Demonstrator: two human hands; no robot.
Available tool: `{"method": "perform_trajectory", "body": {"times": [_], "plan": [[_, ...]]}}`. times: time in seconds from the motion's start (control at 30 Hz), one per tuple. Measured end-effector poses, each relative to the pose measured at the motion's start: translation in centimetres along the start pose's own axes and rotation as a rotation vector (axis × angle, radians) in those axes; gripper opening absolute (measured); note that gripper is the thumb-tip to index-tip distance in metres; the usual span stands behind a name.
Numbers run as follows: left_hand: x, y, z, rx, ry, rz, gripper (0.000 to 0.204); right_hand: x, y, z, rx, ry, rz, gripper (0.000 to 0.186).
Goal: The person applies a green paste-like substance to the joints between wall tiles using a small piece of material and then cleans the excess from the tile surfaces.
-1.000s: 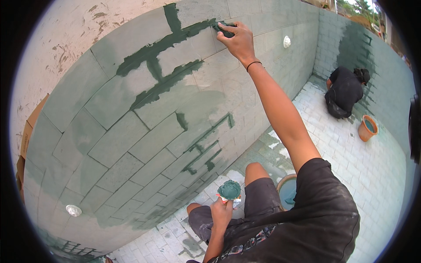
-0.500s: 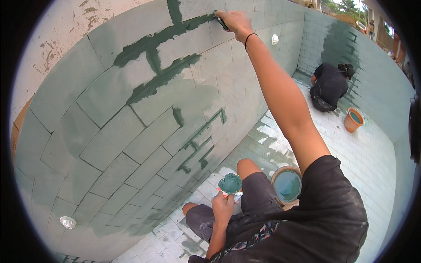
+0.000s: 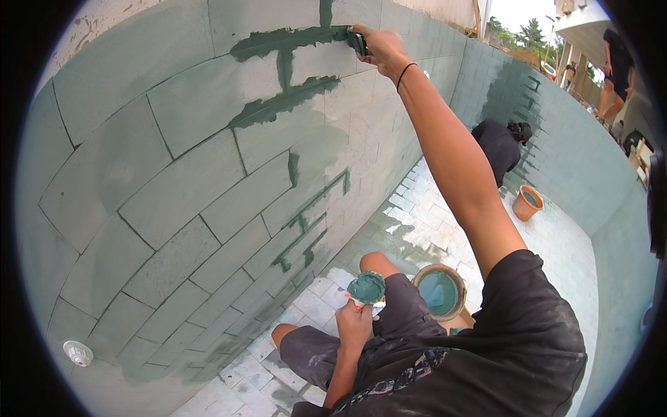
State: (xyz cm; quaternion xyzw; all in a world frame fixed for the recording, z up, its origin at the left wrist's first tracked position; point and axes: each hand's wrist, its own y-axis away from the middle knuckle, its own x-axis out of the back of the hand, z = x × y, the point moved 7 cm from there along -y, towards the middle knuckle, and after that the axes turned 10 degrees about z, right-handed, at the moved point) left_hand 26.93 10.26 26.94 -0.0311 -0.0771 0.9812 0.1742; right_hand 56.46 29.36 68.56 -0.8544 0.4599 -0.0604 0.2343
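My right arm stretches up to the tiled wall (image 3: pixel 182 163). In my right hand (image 3: pixel 385 52) is a small dark hand scraper (image 3: pixel 358 44), its edge against the wall at the right end of a dark green grout band (image 3: pixel 292 40). The fingers are closed round it. Low in front of my body, my left hand (image 3: pixel 354 325) grips a small cup heaped with dark green grout (image 3: pixel 366 287), held upright near my knee. The cup's lower part is hidden by my fingers. More green grout lies along joints lower on the wall.
Beside my leg stands a round tub (image 3: pixel 439 292) of green mix. An orange bucket (image 3: pixel 528 203) is on the tiled floor (image 3: pixel 556 257), near a crouching person (image 3: pixel 499 146) in dark clothes. Another person (image 3: pixel 617 69) stands upper right. A white round fitting (image 3: pixel 78 353) sits on the wall.
The view has shifted, bringing the standing person in at upper right. The scraper is turned more upright and stays at the wall. My left hand still holds the cup.
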Motion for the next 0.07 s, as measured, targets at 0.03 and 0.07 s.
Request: {"method": "perform_trajectory", "body": {"times": [0.03,0.07], "plan": [[0.1,0.06,0.1,-0.012,0.014,0.002,0.018,-0.26,0.11,-0.07,-0.008,0.006,-0.001,0.032],[0.28,0.02,0.12,-0.017,0.023,0.005,0.018,-0.49,0.19,-0.16,-0.017,0.012,-0.003,0.032]]}}
